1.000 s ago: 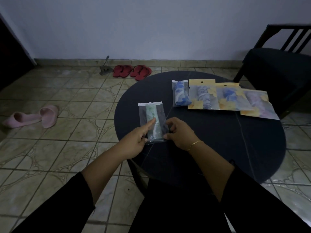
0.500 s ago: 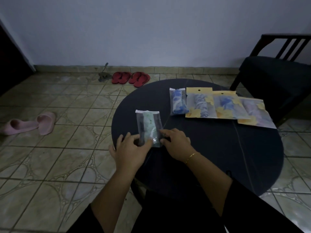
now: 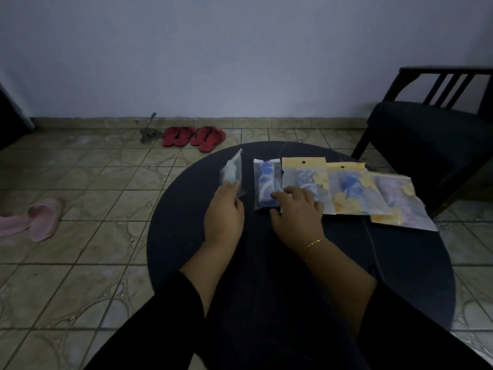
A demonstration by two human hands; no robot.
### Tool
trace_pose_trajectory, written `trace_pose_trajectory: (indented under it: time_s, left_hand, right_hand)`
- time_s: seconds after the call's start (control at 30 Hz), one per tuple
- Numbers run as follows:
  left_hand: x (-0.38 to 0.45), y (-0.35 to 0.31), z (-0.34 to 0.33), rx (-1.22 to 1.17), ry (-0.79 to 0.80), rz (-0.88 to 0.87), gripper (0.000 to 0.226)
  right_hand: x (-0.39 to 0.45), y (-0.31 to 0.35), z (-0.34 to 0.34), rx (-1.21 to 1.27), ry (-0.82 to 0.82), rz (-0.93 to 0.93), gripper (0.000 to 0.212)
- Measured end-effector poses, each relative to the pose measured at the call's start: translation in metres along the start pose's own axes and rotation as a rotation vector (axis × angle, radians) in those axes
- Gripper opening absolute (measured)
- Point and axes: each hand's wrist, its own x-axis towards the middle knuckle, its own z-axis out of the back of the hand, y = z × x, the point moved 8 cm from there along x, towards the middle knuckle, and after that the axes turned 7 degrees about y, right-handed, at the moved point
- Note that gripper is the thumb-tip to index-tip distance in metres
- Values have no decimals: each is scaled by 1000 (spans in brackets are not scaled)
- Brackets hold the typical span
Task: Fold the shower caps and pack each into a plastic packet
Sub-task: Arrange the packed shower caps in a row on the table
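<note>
A clear packet with a pale green cap (image 3: 231, 170) stands tilted on edge at the far left of the row. Right of it lie four flat packets: a clear one with a blue-and-white cap (image 3: 266, 182), then three overlapping yellow-flowered packets (image 3: 354, 188) holding folded blue and lilac caps.

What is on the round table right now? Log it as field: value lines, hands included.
table: dark round table
packets in row: four, slightly overlapping
leftmost in row: clear packet with blue cap
other three: yellow flowered packets
left hand: holds the green cap packet tilted on edge, left of the row
right hand: fingers rest on the row's two left packets
</note>
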Motion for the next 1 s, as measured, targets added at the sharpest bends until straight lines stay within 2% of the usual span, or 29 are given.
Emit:
trace_pose_trajectory:
  time_s: [0.13, 0.23, 0.57, 0.7, 0.8, 0.87, 1.0]
  left_hand:
    - [23, 3, -40, 288, 222, -64, 46]
    - [23, 3, -52, 412, 311, -55, 52]
    - [12, -8, -47, 501, 294, -97, 64]
    - [14, -28, -52, 492, 267, -182, 56]
    - [24, -36, -62, 542, 331, -140, 56]
    - [30, -38, -70, 568, 392, -96, 61]
    - [36, -36, -81, 583, 483, 7, 78]
  right_hand:
    - [10, -26, -3, -122, 51, -72, 48]
    - [12, -37, -13, -166, 134, -85, 49]
    - [8, -43, -19, -164, 144, -99, 54]
    - [8, -64, -1, -75, 65, -226, 51]
    - [12, -97, 12, -107, 48, -334, 52]
    - [15, -120, 15, -121, 70, -409, 59]
    - [19, -157, 14, -96, 173, -543, 89]
